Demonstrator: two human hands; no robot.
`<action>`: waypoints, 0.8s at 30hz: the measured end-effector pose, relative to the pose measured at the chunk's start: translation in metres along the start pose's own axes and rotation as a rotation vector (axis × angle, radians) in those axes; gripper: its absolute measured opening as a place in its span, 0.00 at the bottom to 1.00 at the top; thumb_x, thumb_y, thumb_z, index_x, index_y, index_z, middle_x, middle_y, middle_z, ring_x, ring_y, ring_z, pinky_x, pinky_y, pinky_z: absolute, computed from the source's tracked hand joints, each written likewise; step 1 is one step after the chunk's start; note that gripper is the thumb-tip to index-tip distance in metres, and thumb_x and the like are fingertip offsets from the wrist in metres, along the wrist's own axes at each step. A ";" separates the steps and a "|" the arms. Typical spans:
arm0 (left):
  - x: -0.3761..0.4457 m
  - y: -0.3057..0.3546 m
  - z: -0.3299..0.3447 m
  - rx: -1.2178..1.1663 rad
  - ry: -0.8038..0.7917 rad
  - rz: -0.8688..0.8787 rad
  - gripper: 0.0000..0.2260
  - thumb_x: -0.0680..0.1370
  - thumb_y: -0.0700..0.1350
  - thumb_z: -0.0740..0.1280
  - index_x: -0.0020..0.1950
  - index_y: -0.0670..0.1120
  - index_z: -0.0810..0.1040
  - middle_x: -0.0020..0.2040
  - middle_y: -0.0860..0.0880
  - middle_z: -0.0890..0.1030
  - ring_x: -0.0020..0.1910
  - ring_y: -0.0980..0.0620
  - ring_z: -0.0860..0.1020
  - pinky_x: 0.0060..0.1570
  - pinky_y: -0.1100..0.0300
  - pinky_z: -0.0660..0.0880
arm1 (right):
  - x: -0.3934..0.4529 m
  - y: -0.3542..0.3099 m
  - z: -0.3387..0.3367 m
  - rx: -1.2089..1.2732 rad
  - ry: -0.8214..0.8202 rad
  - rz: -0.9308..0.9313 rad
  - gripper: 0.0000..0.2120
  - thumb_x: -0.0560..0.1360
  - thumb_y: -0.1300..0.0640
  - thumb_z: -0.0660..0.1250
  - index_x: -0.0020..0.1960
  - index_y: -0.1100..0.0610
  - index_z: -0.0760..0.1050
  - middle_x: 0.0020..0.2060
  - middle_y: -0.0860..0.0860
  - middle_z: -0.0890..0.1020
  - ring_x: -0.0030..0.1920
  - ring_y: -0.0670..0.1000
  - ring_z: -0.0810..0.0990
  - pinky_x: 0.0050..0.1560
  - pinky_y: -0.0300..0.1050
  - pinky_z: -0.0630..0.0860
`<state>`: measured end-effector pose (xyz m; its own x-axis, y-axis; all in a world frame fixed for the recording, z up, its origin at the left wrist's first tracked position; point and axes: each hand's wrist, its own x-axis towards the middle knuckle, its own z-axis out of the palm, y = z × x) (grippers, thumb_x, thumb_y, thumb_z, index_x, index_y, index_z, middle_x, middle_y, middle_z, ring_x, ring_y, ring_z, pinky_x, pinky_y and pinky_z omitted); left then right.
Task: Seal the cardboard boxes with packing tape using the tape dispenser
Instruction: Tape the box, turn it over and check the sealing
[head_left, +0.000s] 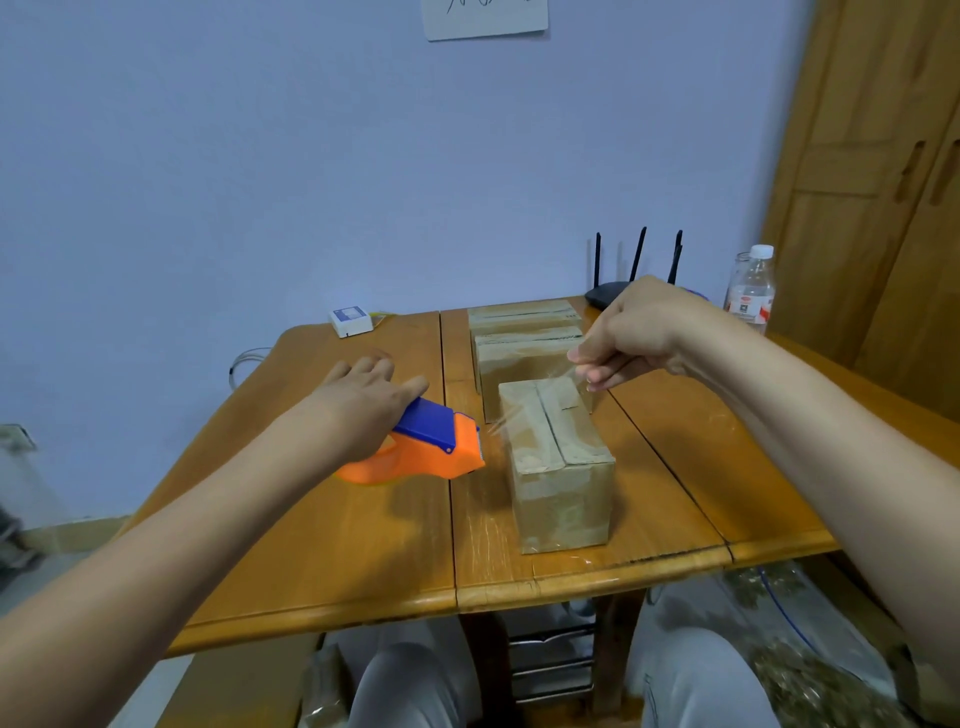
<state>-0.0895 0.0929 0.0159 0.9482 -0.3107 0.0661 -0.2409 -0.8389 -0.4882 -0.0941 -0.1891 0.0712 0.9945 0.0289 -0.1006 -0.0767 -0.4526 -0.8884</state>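
Head view: seated person at a wooden drop-leaf table (332, 545), both bare forearms reaching forward over it.
Left hand (363, 400): fingers wrapped round the grip of the tape dispenser (431, 447), thumb lying along its blue top; firm hold.
Tape dispenser: orange body, blue upper housing, toothed cutter facing right toward the nearest box; held low over the table, just left of that box; whether it touches the tabletop, cannot tell.
Right hand (628, 332): raised above the boxes, fingers curled, fingertips pinching the free end of the clear tape (535, 402).
Clear tape: stretched taut from the dispenser's cutter up and right to the right hand, passing over the near box's top; faint, hard to trace along its whole run.
Near cardboard box (561, 467): stands on the middle leaf, long axis running away from the viewer; top flaps closed, centre seam showing; glossy tape already on its near end face.
Middle cardboard box (524, 364): directly behind the near one, touching or almost so; partly hidden by the right hand.
Far cardboard box (522, 314): behind the middle one, near the table's back edge.
Back of table: small white device (351, 320) at left; black router (608, 293) with upright antennas; clear plastic bottle (751, 291) with white cap at right.
Surroundings: pale blue wall (234, 156), wooden door (878, 182) at right, paper sheet (485, 18) pinned high on the wall.
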 end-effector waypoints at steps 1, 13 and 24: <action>0.001 0.000 -0.001 0.009 -0.005 -0.007 0.20 0.80 0.37 0.60 0.69 0.54 0.62 0.65 0.44 0.69 0.65 0.44 0.67 0.64 0.50 0.66 | -0.001 -0.001 0.004 -0.021 -0.003 -0.011 0.09 0.74 0.69 0.73 0.51 0.74 0.80 0.40 0.64 0.85 0.30 0.53 0.82 0.34 0.45 0.84; 0.007 -0.034 0.028 -0.088 -0.332 -0.161 0.23 0.78 0.36 0.54 0.73 0.49 0.60 0.66 0.44 0.67 0.68 0.42 0.67 0.62 0.49 0.66 | -0.010 -0.017 -0.005 -0.046 0.128 -0.146 0.05 0.75 0.69 0.73 0.47 0.72 0.81 0.37 0.64 0.85 0.32 0.55 0.83 0.38 0.46 0.85; 0.025 -0.022 0.054 -0.597 -0.475 -0.262 0.12 0.80 0.43 0.63 0.61 0.43 0.77 0.47 0.46 0.78 0.44 0.46 0.76 0.39 0.58 0.75 | -0.015 -0.004 0.000 -0.095 0.046 -0.110 0.03 0.76 0.69 0.71 0.46 0.69 0.83 0.39 0.63 0.86 0.32 0.52 0.84 0.31 0.39 0.80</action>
<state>-0.0497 0.1280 -0.0182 0.9437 0.0395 -0.3284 0.0585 -0.9971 0.0481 -0.1084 -0.1878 0.0759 0.9989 0.0433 0.0171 0.0375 -0.5311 -0.8465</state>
